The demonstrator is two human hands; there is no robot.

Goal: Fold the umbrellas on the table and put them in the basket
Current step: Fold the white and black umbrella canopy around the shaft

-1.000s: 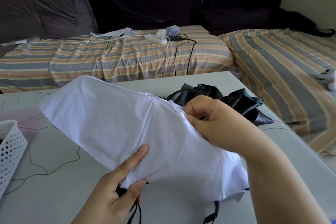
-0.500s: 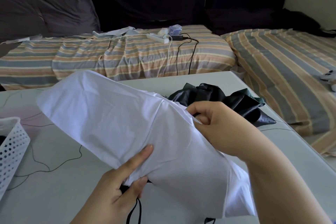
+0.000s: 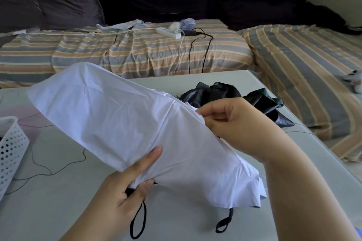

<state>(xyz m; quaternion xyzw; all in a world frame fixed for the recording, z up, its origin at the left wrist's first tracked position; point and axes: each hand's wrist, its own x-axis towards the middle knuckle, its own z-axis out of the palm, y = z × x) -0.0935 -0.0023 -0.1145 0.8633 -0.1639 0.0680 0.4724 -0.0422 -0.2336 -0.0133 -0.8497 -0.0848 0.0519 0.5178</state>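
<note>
I hold a collapsed white umbrella slantwise above the grey table, its tip toward the far left. My left hand grips its near end where the black handle is, thumb lying on the white cloth; a black wrist loop hangs below. My right hand pinches the white canopy's edge on the right side. A second black strap dangles under the loose hem. A crumpled dark umbrella lies on the table behind my right hand. The white perforated basket shows at the left edge.
A thin dark cord snakes over the table's left part. Beyond the table a striped mattress carries a white power strip with cables. A second striped mattress lies to the right, close to the table's right edge.
My right hand has slid a little down and toward me along the canopy edge, gathering cloth. The umbrella has tilted slightly; the hem hangs lower at the right. My left hand keeps its grip.
</note>
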